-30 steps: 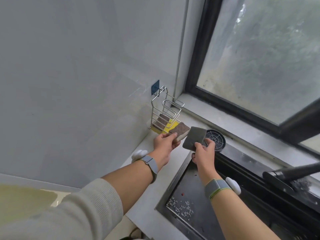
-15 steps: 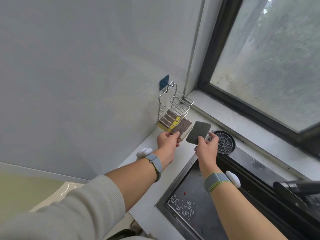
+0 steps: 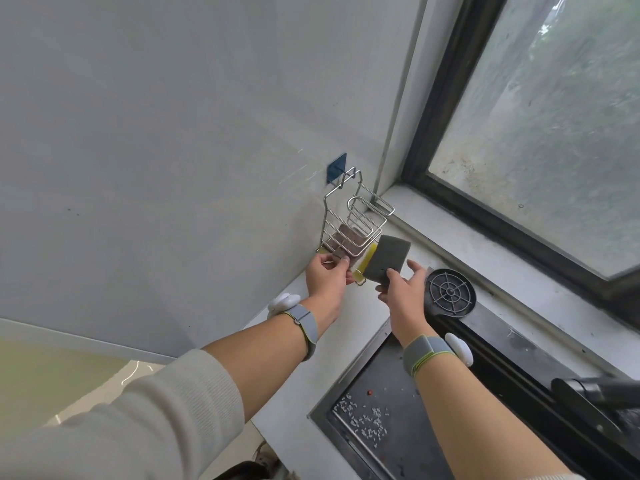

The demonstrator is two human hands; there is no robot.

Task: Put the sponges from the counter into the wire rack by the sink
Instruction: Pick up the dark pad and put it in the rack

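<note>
Two hands work at the wire rack (image 3: 349, 226): right grip (image 3: 398, 289) clamps grey sponge (image 3: 388, 259), left grip (image 3: 329, 277) pinches brown-yellow sponge (image 3: 362, 261).

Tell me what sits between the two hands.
In the head view, between the left hand and right hand shows the yellow edge of a sponge, below the wire rack. The right hand holds a grey sponge.

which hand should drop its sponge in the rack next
Left. The left hand already has its sponge at the rack front; the right hand holds the grey sponge just outside.
</note>
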